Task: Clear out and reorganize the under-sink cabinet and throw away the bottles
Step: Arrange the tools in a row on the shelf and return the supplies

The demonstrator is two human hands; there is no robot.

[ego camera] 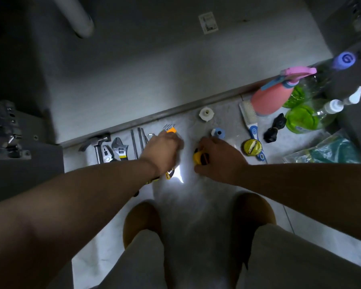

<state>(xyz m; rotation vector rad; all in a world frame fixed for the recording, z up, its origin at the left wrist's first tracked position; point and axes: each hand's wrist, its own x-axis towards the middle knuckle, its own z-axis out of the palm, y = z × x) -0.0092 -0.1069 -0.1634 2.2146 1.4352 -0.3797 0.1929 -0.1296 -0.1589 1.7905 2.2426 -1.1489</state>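
Observation:
The under-sink cabinet (175, 65) stands open ahead, its grey floor bare apart from a drain pipe (79, 19). On the tiled floor in front lies a row of tools: hammer (96, 142), pliers (107, 156), adjustable wrench (119, 148), hex keys (169, 128). My left hand (162, 152) is over the tools beside the hex keys, covering a yellow-handled tool (168, 175); its grip is hidden. My right hand (219, 158) is closed on a yellow and black tape measure (199, 158). A pink spray bottle (273, 97) and green bottles (302, 118) stand at the right.
A white scrub brush with blue handle (249, 119), a white plastic nut (206, 114), a blue roll (218, 133), a yellow round object (252, 147), a black bundle (274, 127) and a plastic bag (325, 151) lie on the floor. The cabinet door hinge (8, 130) is at left.

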